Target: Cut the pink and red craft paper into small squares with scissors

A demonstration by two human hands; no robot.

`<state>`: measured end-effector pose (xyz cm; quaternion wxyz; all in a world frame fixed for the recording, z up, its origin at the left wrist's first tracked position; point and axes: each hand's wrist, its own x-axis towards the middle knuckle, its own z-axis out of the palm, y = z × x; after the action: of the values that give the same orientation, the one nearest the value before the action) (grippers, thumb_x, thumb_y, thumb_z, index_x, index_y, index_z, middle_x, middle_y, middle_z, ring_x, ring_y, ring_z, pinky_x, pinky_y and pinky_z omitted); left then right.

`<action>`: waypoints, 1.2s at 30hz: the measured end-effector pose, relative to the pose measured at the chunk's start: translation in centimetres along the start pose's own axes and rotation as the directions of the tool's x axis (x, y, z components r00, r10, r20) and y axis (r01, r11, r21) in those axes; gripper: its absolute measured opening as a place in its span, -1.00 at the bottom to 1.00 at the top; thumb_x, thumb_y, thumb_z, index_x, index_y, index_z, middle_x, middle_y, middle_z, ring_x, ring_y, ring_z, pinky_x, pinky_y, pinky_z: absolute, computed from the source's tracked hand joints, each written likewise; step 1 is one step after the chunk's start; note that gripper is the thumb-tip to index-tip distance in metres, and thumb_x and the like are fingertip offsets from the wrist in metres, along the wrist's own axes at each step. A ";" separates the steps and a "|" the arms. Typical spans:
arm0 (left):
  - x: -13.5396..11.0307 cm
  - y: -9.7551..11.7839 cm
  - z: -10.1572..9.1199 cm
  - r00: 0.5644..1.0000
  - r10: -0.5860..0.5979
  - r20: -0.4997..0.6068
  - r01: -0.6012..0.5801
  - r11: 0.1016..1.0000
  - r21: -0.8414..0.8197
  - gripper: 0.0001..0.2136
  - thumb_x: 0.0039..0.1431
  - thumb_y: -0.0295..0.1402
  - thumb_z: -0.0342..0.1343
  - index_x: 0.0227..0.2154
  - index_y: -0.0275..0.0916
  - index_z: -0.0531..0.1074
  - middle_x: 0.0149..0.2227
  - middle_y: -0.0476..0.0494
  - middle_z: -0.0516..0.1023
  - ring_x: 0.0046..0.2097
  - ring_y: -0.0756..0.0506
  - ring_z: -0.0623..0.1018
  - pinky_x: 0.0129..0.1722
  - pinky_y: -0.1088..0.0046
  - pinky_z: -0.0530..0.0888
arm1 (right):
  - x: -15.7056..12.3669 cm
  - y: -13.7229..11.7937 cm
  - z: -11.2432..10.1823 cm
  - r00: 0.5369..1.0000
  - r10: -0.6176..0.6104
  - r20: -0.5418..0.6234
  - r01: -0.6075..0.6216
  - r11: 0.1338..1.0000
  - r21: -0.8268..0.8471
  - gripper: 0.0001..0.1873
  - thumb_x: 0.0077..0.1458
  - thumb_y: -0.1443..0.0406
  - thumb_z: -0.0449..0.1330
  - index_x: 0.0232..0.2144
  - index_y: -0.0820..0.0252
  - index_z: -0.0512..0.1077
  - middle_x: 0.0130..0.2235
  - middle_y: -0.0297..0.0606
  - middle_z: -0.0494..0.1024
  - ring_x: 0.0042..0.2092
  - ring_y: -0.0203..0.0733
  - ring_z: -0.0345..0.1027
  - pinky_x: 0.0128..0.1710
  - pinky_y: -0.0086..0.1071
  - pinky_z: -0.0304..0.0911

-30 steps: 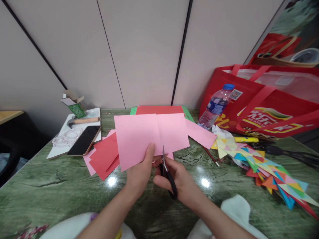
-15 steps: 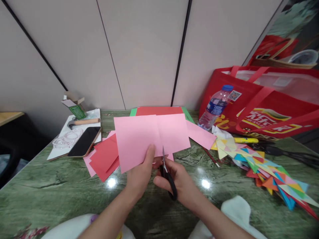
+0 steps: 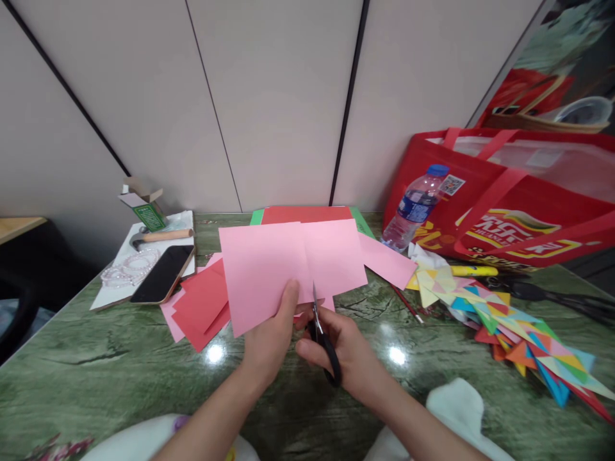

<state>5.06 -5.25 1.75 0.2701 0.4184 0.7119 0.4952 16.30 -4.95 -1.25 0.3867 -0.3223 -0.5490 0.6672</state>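
My left hand [image 3: 269,339] pinches the near edge of a pink paper sheet [image 3: 288,266] and holds it up over the green table [image 3: 96,358]. A crease runs down the sheet's middle. My right hand [image 3: 346,349] grips small black-handled scissors [image 3: 323,336]. Their blades point up at the sheet's lower edge, right beside my left thumb, at the foot of the crease.
Red and pink sheets [image 3: 199,304] lie under the raised sheet. At the left are a phone [image 3: 163,272], a bead bracelet [image 3: 127,267], a hammer [image 3: 161,235] and a small green box [image 3: 147,206]. At the right are a water bottle [image 3: 416,206], a red bag [image 3: 519,192] and colourful folded paper [image 3: 509,320].
Almost nothing has moved. The scissors' blades stay at the pink sheet's lower edge, and the sheet has shifted only slightly in my left hand.
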 end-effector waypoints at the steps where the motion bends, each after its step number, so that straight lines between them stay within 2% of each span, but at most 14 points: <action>1: 0.0 0.0 0.0 1.000 0.005 0.002 -0.005 1.000 -0.011 -0.67 -0.02 -0.05 0.02 -0.47 -0.23 0.47 -0.41 -0.13 0.56 -0.23 -0.18 0.51 -0.04 0.30 0.31 | 0.0 0.0 0.0 1.000 0.003 -0.003 -0.003 1.000 0.001 -0.58 -0.25 0.08 0.32 -0.40 0.21 0.31 -0.50 -0.42 0.25 -0.50 -0.38 0.06 -0.52 -0.48 0.04; 9: 0.0 0.1 0.0 1.000 0.009 0.007 -0.009 1.000 -0.004 -0.68 -0.02 -0.05 0.02 -0.53 -0.21 0.47 -0.45 -0.12 0.56 -0.26 -0.17 0.52 -0.07 0.31 0.34 | 0.1 0.3 0.0 1.000 0.019 -0.015 -0.019 1.000 -0.013 -0.59 -0.24 0.09 0.31 -0.40 0.23 0.31 -0.55 -0.45 0.25 -0.54 -0.40 0.06 -0.56 -0.49 0.02; 14: -0.1 0.2 0.0 1.000 -0.007 0.015 0.008 0.998 -0.068 -0.70 -0.02 -0.07 0.03 -0.53 -0.20 0.48 -0.48 -0.10 0.57 -0.29 -0.17 0.53 -0.11 0.31 0.38 | 0.0 0.6 0.0 0.999 0.043 -0.015 -0.044 0.998 -0.038 -0.62 -0.17 0.08 0.26 -0.40 0.21 0.29 -0.61 -0.49 0.24 -0.60 -0.40 0.07 -0.61 -0.49 0.02; 17: -0.1 0.3 0.1 1.000 0.005 0.000 -0.005 0.996 -0.086 -0.72 -0.02 -0.09 0.04 -0.52 -0.20 0.48 -0.46 -0.09 0.57 -0.28 -0.16 0.53 -0.10 0.31 0.37 | 0.0 0.5 0.1 0.999 0.042 -0.008 -0.043 0.999 -0.031 -0.63 -0.15 0.07 0.25 -0.40 0.20 0.28 -0.63 -0.50 0.22 -0.60 -0.40 0.08 -0.60 -0.48 0.05; 22: -0.1 0.3 0.0 0.999 0.008 0.041 -0.006 0.999 -0.049 -0.69 0.00 -0.06 0.00 -0.52 -0.19 0.49 -0.42 -0.10 0.58 -0.25 -0.16 0.52 -0.09 0.32 0.37 | 0.0 0.4 0.1 0.999 0.044 0.003 -0.043 0.999 -0.030 -0.63 -0.14 0.07 0.24 -0.39 0.20 0.27 -0.63 -0.49 0.24 -0.58 -0.38 0.11 -0.57 -0.46 0.07; 27: 0.0 0.0 0.1 0.999 0.050 -0.020 -0.050 0.999 -0.011 -0.72 0.00 -0.10 0.03 -0.35 -0.17 0.48 -0.24 -0.08 0.55 -0.12 -0.14 0.48 -0.01 0.34 0.30 | 0.1 0.1 0.1 1.000 -0.012 -0.004 0.012 1.000 0.013 -0.62 -0.21 0.13 0.31 -0.39 0.22 0.31 -0.56 -0.47 0.24 -0.54 -0.40 0.07 -0.55 -0.49 0.03; 36: -0.1 0.0 0.0 1.000 0.030 0.001 -0.030 0.999 -0.011 -0.71 0.00 -0.08 0.01 -0.39 -0.17 0.47 -0.28 -0.08 0.56 -0.14 -0.14 0.48 -0.04 0.35 0.32 | 0.1 0.4 0.1 0.999 0.028 -0.021 -0.029 0.999 -0.025 -0.62 -0.18 0.09 0.27 -0.41 0.23 0.28 -0.62 -0.50 0.22 -0.60 -0.43 0.05 -0.61 -0.50 0.02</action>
<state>5.08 -5.33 1.72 0.2654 0.4278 0.7027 0.5027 16.10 -5.01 -1.64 0.3785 -0.3418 -0.5489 0.6623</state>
